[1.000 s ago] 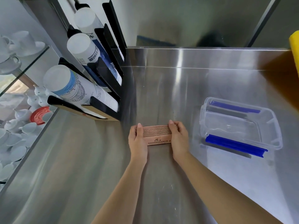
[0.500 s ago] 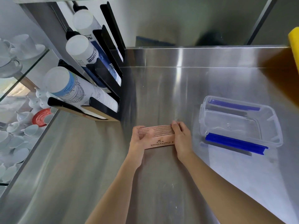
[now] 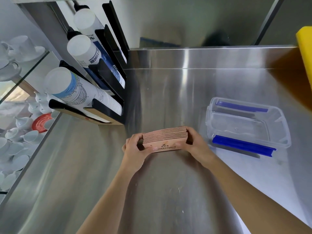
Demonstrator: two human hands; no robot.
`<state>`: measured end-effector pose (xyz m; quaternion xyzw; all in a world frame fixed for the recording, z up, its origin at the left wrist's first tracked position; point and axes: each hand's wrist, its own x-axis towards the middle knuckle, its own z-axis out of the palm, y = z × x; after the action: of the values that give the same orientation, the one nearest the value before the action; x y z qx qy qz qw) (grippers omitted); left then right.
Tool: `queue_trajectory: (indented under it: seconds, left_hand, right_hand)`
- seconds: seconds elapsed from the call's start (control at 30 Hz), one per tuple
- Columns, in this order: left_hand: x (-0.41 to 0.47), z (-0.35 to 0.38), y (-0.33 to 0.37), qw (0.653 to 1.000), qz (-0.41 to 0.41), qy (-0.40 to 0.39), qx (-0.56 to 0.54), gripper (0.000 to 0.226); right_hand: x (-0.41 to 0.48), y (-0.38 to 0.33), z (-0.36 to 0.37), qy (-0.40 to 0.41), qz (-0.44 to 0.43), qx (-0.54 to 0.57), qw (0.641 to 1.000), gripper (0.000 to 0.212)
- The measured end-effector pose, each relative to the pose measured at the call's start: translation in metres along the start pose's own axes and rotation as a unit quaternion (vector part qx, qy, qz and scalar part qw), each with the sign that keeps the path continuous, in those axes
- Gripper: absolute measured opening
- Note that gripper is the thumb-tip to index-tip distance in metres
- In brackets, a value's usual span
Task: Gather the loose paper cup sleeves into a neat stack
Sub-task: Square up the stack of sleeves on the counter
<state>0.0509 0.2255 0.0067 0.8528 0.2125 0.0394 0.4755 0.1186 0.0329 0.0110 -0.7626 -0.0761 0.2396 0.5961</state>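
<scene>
Broadly, the steel counter (image 3: 168, 98) fills the view, and the work sits at its middle, kept clear of the fittings round the edge. At ten o'clock a black cup rack (image 3: 108, 85) holds three long rows of paper cups (image 3: 81, 92) lying on their sides, mouths turned away from the counter, presumably so one can be drawn off at a time. At three o'clock a clear lidded box (image 3: 246, 122) with blue clips lies flat; whether it is meant for the sleeves I cannot tell. A yellow slab (image 3: 303, 53) shows at one o'clock, cut by the frame.

Dead centre, the stack of sleeves (image 3: 164, 139) stands on its long edge on the counter, printed face toward the person, edges showing as close ribs on top. Standing it that way lets the bottom edges level against the steel, which I judge is the point: the gathering looks done and only squaring remains.

Both forearms come up from six o'clock, converging. The left hand (image 3: 135, 149) cups the left end, fingers curled behind the stack and thumb across the front face. The right hand (image 3: 196, 144) clasps the right end likewise, fingers wrapped round the far side. Both press inward on the stack.
</scene>
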Motion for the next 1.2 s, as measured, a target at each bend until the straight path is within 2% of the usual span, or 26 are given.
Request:
queue_trajectory:
  seconds: [0.1,0.23,0.47,0.57,0.67,0.9,1.2]
  left_hand:
    - [0.001,-0.001,-0.003,1.0,-0.011,-0.009,0.006,0.051]
    - [0.006,-0.009,-0.015,0.999,-0.022,-0.039,-0.026,0.058]
    - [0.006,-0.012,-0.023,0.997,-0.004,-0.052,-0.061,0.052]
    - [-0.001,-0.02,-0.004,0.994,0.007,-0.032,-0.105,0.036]
    - [-0.002,-0.024,0.013,0.991,0.037,-0.04,-0.125,0.043]
    - [0.007,-0.013,0.077,0.976,0.102,-0.026,-0.188,0.038]
    - [0.017,0.036,0.147,0.962,0.121,-0.075,-0.232,0.035]
  right_hand:
    - [-0.002,-0.001,-0.002,0.015,0.012,-0.06,0.998,0.051]
    - [-0.003,0.0,0.0,0.039,0.008,-0.013,0.999,0.045]
    - [-0.003,0.0,0.0,0.057,0.002,0.021,0.998,0.039]
    - [-0.005,-0.001,0.001,0.082,-0.011,0.029,0.996,0.04]
    - [-0.008,-0.01,-0.005,0.087,-0.022,0.046,0.995,0.037]
    - [-0.019,-0.051,-0.048,0.156,-0.082,0.134,0.975,0.032]
    - [-0.045,-0.073,-0.123,0.237,-0.066,0.136,0.96,0.031]
